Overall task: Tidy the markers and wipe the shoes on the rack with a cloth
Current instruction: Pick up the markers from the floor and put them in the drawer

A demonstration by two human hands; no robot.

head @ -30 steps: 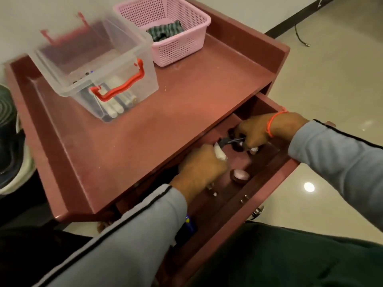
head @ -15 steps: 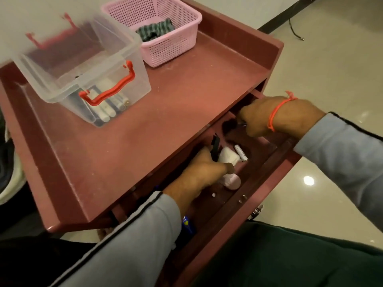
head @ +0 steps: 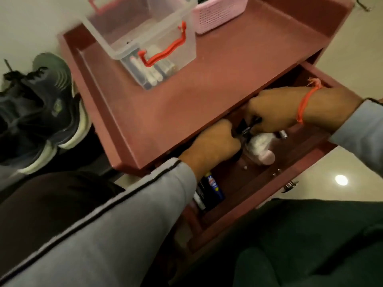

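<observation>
Hands first: we see both reaching into the open drawer [head: 267, 184] of a red-brown cabinet [head: 207, 83]. Our left hand [head: 215, 145] is curled into a fist around a dark object, which is blurred; we cannot tell whether it is a marker. Our right hand [head: 275, 112], with an orange thread [head: 303, 106] tied round the wrist, has its fingers bent and pinching a thin dark item [head: 248, 127], also too blurred to name. The two hands sit close together, nearly touching, above the drawer's middle.

Just below them in the drawer lies a pale whitish bundle [head: 259, 145] with a pink rounded object [head: 267, 158] beside it, and a small silver cylinder [head: 283, 134] lies under our right hand. A blue-labelled container [head: 213, 188] sits under our left forearm.

On the cabinet top stands a clear plastic box [head: 145, 38] with red handles; markers [head: 153, 73] lie in its bottom. A pink mesh basket [head: 219, 13] stands just beside it, toward the back.

Left of the cabinet, a dark sneaker [head: 43, 108] with a pale sole rests lower down. Grey sleeves cover both our arms.
</observation>
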